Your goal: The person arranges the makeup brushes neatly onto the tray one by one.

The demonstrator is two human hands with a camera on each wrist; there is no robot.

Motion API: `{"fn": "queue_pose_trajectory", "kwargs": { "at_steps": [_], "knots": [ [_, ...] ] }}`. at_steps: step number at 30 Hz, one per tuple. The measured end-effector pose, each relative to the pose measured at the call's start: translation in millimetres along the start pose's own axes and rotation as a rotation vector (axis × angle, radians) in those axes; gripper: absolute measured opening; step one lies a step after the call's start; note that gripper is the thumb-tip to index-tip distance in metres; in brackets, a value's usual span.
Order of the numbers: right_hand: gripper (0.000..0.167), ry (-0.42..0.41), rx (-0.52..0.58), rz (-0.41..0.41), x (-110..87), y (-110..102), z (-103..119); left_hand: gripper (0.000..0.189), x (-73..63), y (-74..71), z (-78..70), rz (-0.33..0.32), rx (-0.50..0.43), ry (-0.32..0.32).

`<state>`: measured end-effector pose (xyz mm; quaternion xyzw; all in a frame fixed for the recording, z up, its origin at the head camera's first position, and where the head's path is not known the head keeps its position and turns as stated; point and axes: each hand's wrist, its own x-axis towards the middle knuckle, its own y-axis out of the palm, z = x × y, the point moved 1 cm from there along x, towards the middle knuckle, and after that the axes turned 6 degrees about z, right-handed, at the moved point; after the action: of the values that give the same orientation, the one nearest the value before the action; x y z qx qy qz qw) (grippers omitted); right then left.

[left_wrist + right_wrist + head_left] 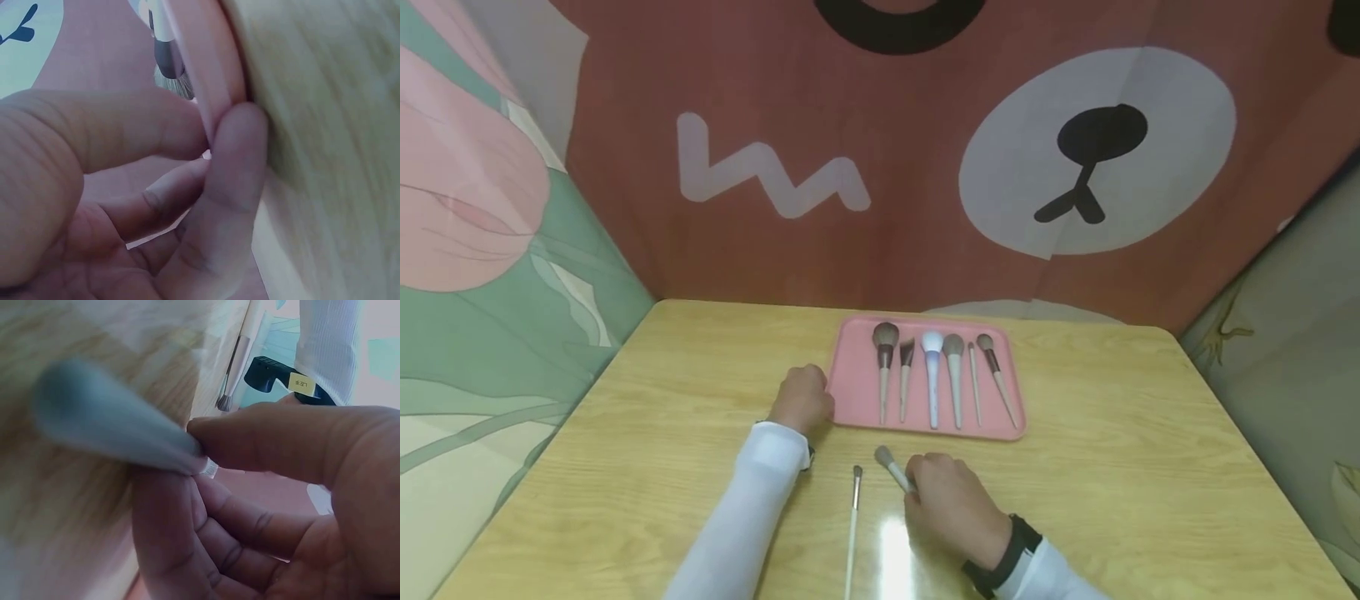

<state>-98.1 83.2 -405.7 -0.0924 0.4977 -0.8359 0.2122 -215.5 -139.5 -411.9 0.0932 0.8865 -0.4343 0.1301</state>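
Note:
A pink tray (853,379) lies toward the far side of the table, with several makeup brushes (955,367) side by side in it, heads away from me. My left hand (802,402) pinches the tray's left edge; the left wrist view shows thumb and fingertips at the tray's rim (209,62). Between the thumb and fingers of my right hand (955,508) is a grey makeup brush (891,465), its head pointing to the far left. In the right wrist view the brush's handle (119,425) looks blurred. A thin makeup brush (853,521) lies on the table between my forearms.
The wooden table (1150,467) has a brown bear-print cloth (775,258) hanging behind it. Printed cloths also stand at the left (587,275) and the right (1285,333) sides. Light reflects off the table near my right hand.

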Motion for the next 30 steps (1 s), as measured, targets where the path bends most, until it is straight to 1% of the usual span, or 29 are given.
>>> {"fn": "queue_pose_trajectory", "kwargs": {
  "at_steps": [5, 9, 12, 20, 30],
  "knots": [
    [0.009, -0.008, -0.010, -0.016, -0.4, -0.2, -1.5, 0.014, -1.8, -0.2, -5.5, -0.019, 0.038, -0.008],
    [0.008, 0.000, -0.011, -0.008, -0.8, 0.2, -1.6, 0.010, -3.9, 0.9, -6.9, -0.026, 0.037, -0.027],
    [0.008, 0.005, -0.011, 0.000, -1.6, 0.9, -1.1, 0.010, -4.9, 3.1, -6.9, -0.026, 0.028, -0.023],
    [0.008, -0.006, -0.025, -0.008, -2.7, 2.2, -0.4, 0.019, -5.0, 5.8, -5.8, -0.039, 0.018, 0.005],
    [0.011, -0.020, -0.011, -0.007, -3.1, 3.5, -1.8, 0.020, -4.3, 5.3, -3.7, -0.033, 0.014, 0.003]
  ]
}}
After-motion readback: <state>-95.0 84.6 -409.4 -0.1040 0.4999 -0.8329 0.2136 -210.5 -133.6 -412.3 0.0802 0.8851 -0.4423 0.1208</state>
